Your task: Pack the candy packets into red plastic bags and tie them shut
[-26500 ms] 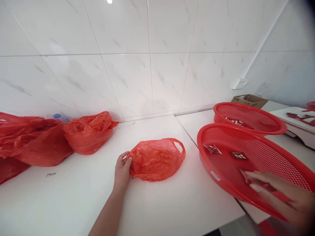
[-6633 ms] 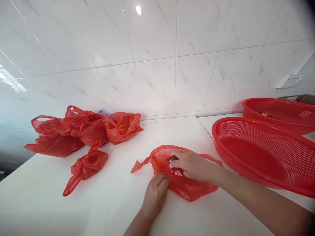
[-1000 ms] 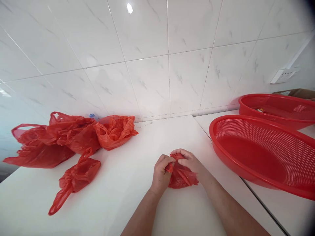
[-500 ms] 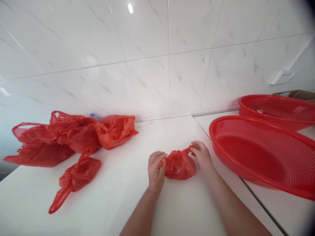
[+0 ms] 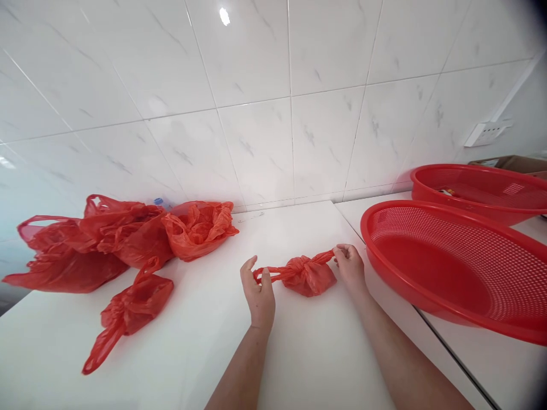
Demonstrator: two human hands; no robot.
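White table (image 5: 192, 347): left fingers (image 5: 265, 277) spread against bag loop (image 5: 277, 271), right fingers (image 5: 342, 256) pinching opposite handle (image 5: 323, 257).

No text, brand, number or sign can be read anywhere: the pale patch (image 5: 490, 163) on the cardboard box (image 5: 519, 165) and the small colourful piece (image 5: 447, 192) in the far basket (image 5: 470, 207) show too small for any lettering to be made out.

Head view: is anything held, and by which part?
The small red bag: the right hand pinches the end of one twisted handle. The other handle loops at the left hand; whether that hand grips it is unclear.
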